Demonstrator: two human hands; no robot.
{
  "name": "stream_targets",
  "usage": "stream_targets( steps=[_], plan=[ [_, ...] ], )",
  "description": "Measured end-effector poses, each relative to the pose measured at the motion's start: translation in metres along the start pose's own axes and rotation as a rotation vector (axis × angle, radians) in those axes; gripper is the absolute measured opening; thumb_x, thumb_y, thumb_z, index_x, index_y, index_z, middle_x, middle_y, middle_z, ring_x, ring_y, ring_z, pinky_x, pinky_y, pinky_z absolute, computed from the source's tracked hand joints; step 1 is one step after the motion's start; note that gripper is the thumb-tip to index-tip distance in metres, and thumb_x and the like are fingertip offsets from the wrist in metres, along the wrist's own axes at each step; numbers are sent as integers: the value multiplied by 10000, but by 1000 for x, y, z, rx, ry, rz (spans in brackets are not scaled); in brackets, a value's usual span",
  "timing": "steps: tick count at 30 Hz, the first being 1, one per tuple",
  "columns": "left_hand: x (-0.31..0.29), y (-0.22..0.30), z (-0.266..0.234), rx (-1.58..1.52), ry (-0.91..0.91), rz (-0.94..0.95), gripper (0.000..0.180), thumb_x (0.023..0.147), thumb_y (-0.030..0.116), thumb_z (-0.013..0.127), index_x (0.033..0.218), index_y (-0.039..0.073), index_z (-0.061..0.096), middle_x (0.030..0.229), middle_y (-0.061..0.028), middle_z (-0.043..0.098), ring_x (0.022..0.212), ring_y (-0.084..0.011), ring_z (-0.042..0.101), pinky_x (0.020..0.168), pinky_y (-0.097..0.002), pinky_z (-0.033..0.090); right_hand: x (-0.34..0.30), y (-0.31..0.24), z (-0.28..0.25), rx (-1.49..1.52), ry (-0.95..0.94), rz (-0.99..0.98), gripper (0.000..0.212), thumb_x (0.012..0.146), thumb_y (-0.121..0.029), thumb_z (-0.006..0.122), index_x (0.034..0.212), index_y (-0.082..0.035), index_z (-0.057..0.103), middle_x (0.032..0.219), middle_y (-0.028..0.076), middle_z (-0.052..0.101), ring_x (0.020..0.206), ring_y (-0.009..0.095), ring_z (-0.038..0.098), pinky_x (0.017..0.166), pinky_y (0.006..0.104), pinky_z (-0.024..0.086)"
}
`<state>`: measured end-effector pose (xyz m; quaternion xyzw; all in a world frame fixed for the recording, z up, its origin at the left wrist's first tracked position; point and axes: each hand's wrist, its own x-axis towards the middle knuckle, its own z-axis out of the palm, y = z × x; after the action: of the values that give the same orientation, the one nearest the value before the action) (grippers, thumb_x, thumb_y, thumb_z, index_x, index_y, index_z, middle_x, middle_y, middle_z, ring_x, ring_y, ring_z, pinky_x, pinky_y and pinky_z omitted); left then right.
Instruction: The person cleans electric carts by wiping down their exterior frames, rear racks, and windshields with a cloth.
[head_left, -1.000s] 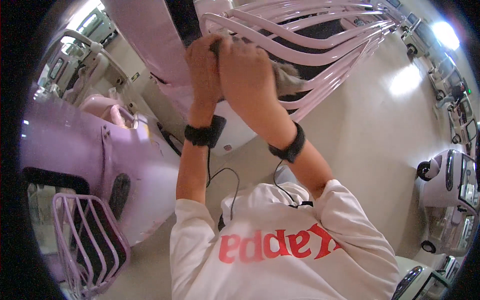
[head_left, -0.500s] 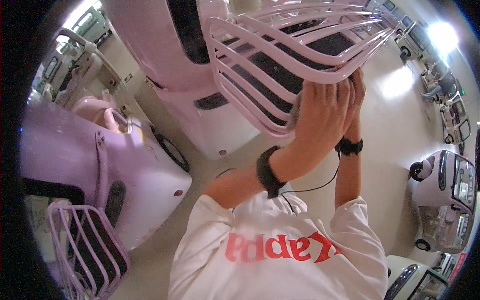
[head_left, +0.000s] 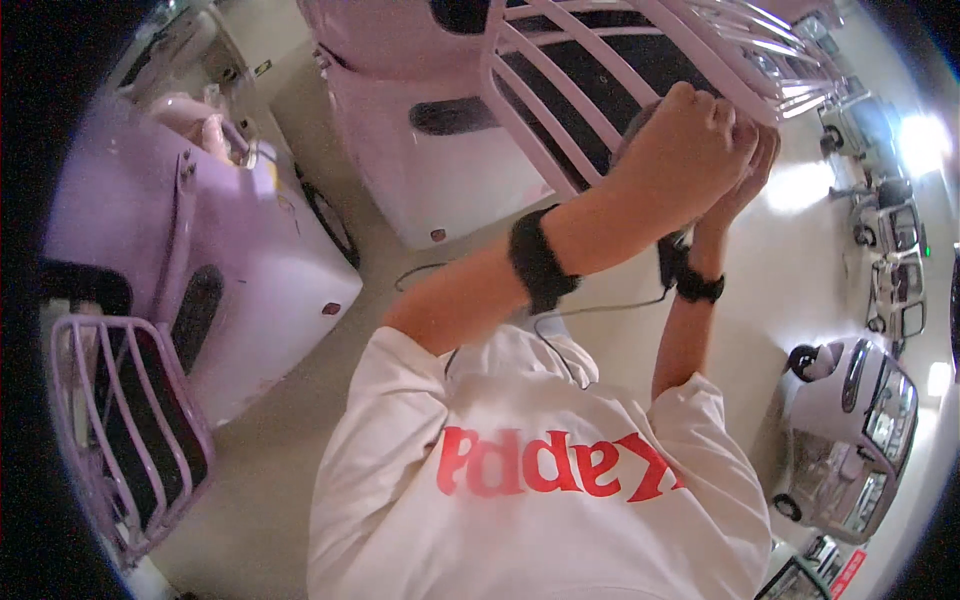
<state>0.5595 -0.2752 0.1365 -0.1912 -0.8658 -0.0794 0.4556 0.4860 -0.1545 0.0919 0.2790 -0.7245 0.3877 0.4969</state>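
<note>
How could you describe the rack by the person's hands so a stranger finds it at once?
Find the pink vehicle at top centre. Just to its right in the picture is a rack of pink bars. Unlike the purple rack at lower left, it has the left hand and right hand at its lower end.

Right of the upper centre, the left hand [head_left: 700, 130] is curling close against a pink tubular rack [head_left: 698, 55], overlapping the right hand [head_left: 746, 180]. Something grey [head_left: 630, 138], mostly hidden, is showing beside the left one. A pink vehicle [head_left: 430, 172] is standing upper centre, a purple vehicle [head_left: 265, 285] is filling the left, and pale vehicles [head_left: 828, 405] are lining the right edge.
</note>
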Motion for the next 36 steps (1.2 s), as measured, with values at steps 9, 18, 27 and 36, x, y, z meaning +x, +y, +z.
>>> stream_targets(
  steps=[9,18,27,36],
  plan=[
    [-91,-58,6,-416,206,124,393,706,237,571,1094,203,515,1242,-103,400,1134,-336,391,902,-449,361,-75,-104,29,-171,-20,-15,548,848,-276,395,1291,-4,223,1334,256,132,1245,407,123,987,534,107],
    [-108,-77,-4,-269,-45,-43,379,767,190,493,1134,98,472,1289,-113,359,1223,-300,293,998,-460,210,-36,-126,-5,-299,-618,-102,458,769,-262,501,1129,13,430,1138,235,430,1060,397,401,914,514,270],
    [-85,-155,33,-387,270,-235,245,812,162,408,997,50,524,1156,-143,474,1070,-319,426,875,-435,315,-13,-133,115,-631,-494,-286,245,662,-188,544,858,-49,499,766,96,516,734,239,523,596,313,419],
    [-88,-73,-12,-414,25,-79,408,782,268,502,1095,12,444,1126,-203,429,1066,-390,382,910,-471,286,-15,-113,1,-80,-576,-167,302,729,-177,545,957,20,516,911,165,542,843,329,519,745,402,422]
  ],
)
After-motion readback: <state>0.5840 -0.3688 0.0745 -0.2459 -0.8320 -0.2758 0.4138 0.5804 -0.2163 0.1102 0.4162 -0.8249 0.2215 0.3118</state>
